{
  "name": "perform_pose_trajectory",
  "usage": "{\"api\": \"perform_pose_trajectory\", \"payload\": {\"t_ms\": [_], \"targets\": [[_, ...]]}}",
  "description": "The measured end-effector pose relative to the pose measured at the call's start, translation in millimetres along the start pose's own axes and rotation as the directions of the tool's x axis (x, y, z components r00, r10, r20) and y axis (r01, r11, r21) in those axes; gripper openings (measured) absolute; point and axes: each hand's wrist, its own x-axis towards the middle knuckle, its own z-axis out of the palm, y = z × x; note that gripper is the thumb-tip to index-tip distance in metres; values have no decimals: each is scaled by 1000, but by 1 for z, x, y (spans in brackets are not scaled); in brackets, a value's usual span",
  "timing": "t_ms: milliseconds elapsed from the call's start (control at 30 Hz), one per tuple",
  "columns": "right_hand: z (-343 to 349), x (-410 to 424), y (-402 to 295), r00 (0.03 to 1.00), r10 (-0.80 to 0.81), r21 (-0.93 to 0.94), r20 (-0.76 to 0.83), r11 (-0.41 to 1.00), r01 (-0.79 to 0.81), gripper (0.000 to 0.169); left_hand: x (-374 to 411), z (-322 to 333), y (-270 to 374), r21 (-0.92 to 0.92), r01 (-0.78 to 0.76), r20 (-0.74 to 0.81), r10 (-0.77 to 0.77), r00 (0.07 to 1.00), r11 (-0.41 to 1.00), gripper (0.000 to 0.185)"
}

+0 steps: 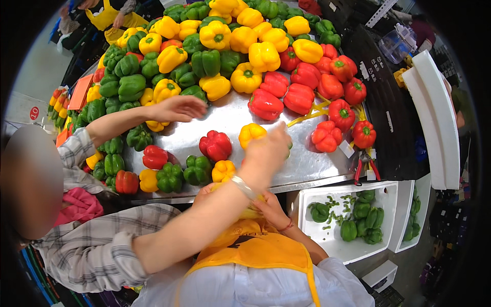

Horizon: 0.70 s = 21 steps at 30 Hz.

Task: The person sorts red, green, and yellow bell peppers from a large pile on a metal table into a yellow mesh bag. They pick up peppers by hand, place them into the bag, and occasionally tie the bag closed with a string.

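In front of my yellow apron (253, 245), my right hand (273, 211), with a red string at the wrist, grips yellow netting (251, 213). My left hand (202, 194) is at the netting's other side, partly hidden behind a co-worker's forearm. Just beyond lie a yellow bell pepper (223, 171), a green bell pepper (198, 170) and a red bell pepper (215, 145) on the metal table (299, 169). The co-worker's blurred hand (266, 157) passes across my front, over another yellow pepper (251, 134). Their other hand (178, 108) reaches over the table.
Yellow, green and red peppers (264, 56) are heaped at the back. Red-handled pruning shears (364, 169) and yellow strips (312, 114) lie at the right. A white foam box (345, 251) below holds green peppers and trimmed stems. A black crate (383, 103) borders the table; the co-worker's plaid sleeve (96, 261) crowds my left.
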Motion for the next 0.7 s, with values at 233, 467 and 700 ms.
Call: {"api": "perform_pose_trajectory", "payload": {"t_ms": [233,467,700], "targets": [[-9,-9,-2,985,173,222,2,960,-169,13,1,2,-8,153,8,-38,-2,999,988,6],[-27,25,-27,945,-130,126,-302,977,174,10,62,44,24,536,-143,-199,289,936,832,6],[-29,0,-30,947,-175,-35,-268,984,172,5,44,48,26,782,-283,94,344,934,555,16]]}}
